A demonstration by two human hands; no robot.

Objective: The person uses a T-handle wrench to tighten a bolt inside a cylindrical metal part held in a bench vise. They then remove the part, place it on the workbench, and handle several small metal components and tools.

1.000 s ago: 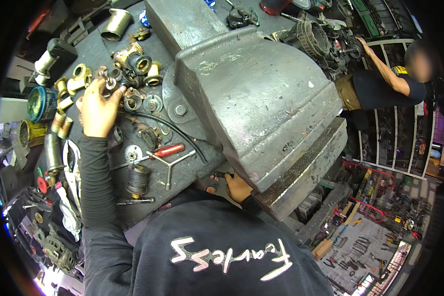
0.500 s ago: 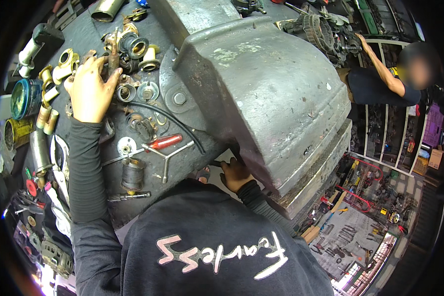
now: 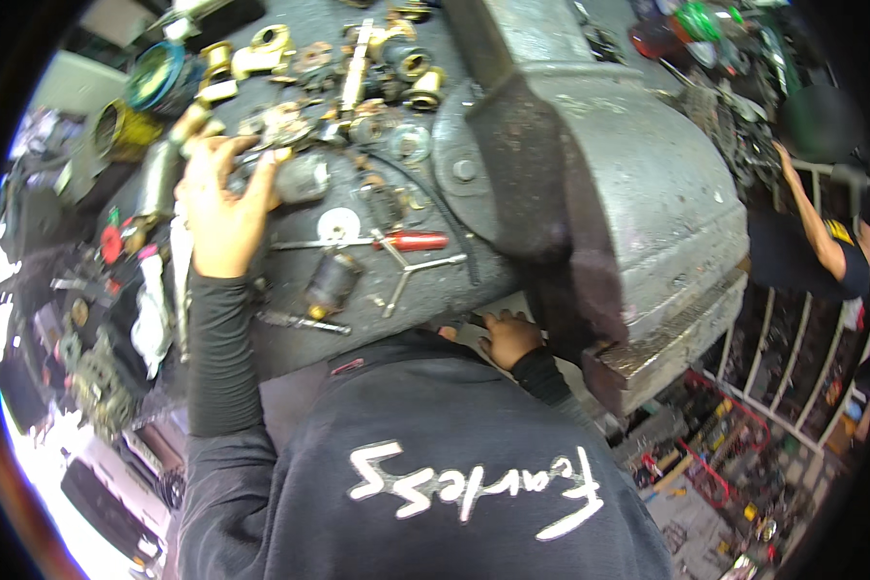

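My left hand (image 3: 224,208) reaches over the left part of the dark workbench (image 3: 411,314), thumb and fingers apart, among loose metal parts. Beside its thumb lies a dull metal cylinder (image 3: 304,179); a brass-coloured cluster of fittings (image 3: 285,124) is just beyond the fingertips. Motion blur hides whether the fingers touch a part. My right hand (image 3: 512,340) is low beside the big vise (image 3: 638,184), curled around a dark thin handle (image 3: 476,319) whose far end I cannot make out. A red-handled screwdriver (image 3: 416,241) and a three-armed wrench (image 3: 401,269) lie between my hands.
A black hose (image 3: 445,203) curves beside the vise's round base. A blue-rimmed tin (image 3: 161,77) and a yellow can (image 3: 124,130) stand at the left. A bottle with red liquid (image 3: 662,37) lies far right. Another person's arm (image 3: 810,208) reaches toward machine parts.
The view has shifted, so the bench appears higher and further right. My left hand has moved nearer from the rusty upright part to beside the cylinder. My right hand keeps its grip.
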